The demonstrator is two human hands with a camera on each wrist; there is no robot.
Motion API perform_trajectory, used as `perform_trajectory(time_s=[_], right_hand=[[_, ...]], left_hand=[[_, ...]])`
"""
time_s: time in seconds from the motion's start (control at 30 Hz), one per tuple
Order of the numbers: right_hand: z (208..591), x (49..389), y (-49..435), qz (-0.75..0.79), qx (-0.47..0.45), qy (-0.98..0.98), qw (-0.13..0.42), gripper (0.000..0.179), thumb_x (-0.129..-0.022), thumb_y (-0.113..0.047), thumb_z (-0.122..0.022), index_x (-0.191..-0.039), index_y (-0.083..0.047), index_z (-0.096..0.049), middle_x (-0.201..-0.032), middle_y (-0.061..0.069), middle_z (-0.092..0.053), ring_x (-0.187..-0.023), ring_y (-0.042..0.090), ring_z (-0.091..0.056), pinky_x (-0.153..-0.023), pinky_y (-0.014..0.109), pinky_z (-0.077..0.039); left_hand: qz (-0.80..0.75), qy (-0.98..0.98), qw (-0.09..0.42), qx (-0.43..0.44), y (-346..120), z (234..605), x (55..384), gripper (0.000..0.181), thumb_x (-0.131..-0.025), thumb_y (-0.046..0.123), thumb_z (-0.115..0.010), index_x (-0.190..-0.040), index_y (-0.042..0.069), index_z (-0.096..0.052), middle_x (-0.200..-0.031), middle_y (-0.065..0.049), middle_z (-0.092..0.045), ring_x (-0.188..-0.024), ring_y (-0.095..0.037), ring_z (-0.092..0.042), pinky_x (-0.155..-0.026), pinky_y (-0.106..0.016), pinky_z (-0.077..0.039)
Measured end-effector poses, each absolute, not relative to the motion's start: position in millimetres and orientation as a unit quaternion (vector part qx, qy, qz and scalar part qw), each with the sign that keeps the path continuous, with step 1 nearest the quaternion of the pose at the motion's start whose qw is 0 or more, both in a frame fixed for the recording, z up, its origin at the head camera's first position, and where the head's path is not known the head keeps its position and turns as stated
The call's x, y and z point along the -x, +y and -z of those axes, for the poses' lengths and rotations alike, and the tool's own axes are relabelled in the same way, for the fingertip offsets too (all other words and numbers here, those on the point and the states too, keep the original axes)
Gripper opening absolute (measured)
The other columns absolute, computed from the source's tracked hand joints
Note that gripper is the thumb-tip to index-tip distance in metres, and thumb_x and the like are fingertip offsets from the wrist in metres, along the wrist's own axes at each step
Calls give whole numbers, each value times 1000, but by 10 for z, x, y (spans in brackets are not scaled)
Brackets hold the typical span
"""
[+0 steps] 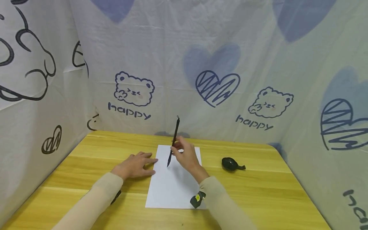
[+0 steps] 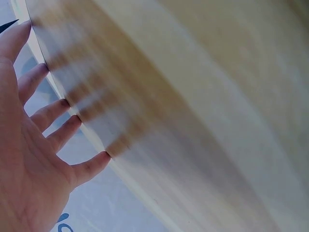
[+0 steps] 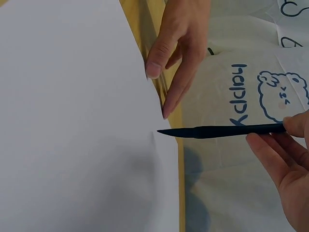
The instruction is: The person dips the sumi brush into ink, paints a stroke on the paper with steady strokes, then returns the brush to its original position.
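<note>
My right hand [image 1: 185,155] pinches a black writing brush [image 1: 175,131] between thumb and fingers. The brush leans with its dark pointed tip [image 3: 166,132] down, close over the upper left of a white paper sheet [image 1: 172,191]. No marks show on the sheet. My left hand [image 1: 136,166] lies spread with straight fingers at the sheet's left edge, the thumb and index fingertips on the paper's border. In the left wrist view, the fingertips [image 2: 107,155] of that hand rest on the tabletop.
A small black rounded object with a short stem [image 1: 230,164] lies right of the sheet. Under everything is a yellow wood-grain table [image 1: 258,191]. White printed cloth [image 1: 172,64] hangs behind it and at both sides. A dark device [image 1: 196,200] sits at the right wrist.
</note>
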State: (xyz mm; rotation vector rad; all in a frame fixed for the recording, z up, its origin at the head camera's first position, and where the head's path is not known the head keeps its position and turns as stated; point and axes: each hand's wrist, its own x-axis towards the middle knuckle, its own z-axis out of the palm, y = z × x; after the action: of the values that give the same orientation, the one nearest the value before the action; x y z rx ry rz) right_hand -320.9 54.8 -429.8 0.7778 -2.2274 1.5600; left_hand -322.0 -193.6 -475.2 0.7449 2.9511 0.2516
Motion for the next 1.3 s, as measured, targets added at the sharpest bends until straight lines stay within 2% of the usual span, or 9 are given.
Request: perform_trajectory(time_s=[0.23, 0.83, 1.07, 1.3], right_hand=[[4293, 3180, 511, -522, -260, -794, 172, 18, -93, 3, -70, -110, 0, -64, -92, 20, -76, -84, 30, -76, -71, 21, -62], [4331, 3134, 495, -511, -261, -802, 166, 18, -94, 2, -69, -111, -2, -64, -91, 17, -75, -86, 28, -76, -70, 19, -61], [4332, 3130, 506, -498, -270, -807, 165, 18, -94, 2, -69, -111, -2, -64, -90, 16, -75, -85, 27, -76, -71, 24, -62], [4345, 3129, 504, -485, -267, -817, 161, 19, -95, 0, -70, -113, -4, -65, -91, 15, -76, -85, 26, -77, -70, 19, -60]], left_hand=[[-80, 966, 46, -241, -1937, 4752, 3220, 62, -96, 60, -61, -148, 28, -58, -160, -16, -47, -147, -41, -43, -113, -73, -36], [-81, 967, 52, -236, -1925, 4732, 3204, 61, -97, 60, -60, -149, 29, -56, -161, -15, -45, -149, -41, -41, -115, -72, -34], [-82, 966, 48, -240, -1932, 4726, 3199, 60, -97, 59, -61, -149, 28, -58, -161, -17, -46, -148, -41, -42, -113, -72, -36], [-82, 966, 46, -242, -1934, 4729, 3208, 60, -97, 58, -61, -149, 28, -57, -160, -17, -46, -148, -41, -42, -113, -73, -35]])
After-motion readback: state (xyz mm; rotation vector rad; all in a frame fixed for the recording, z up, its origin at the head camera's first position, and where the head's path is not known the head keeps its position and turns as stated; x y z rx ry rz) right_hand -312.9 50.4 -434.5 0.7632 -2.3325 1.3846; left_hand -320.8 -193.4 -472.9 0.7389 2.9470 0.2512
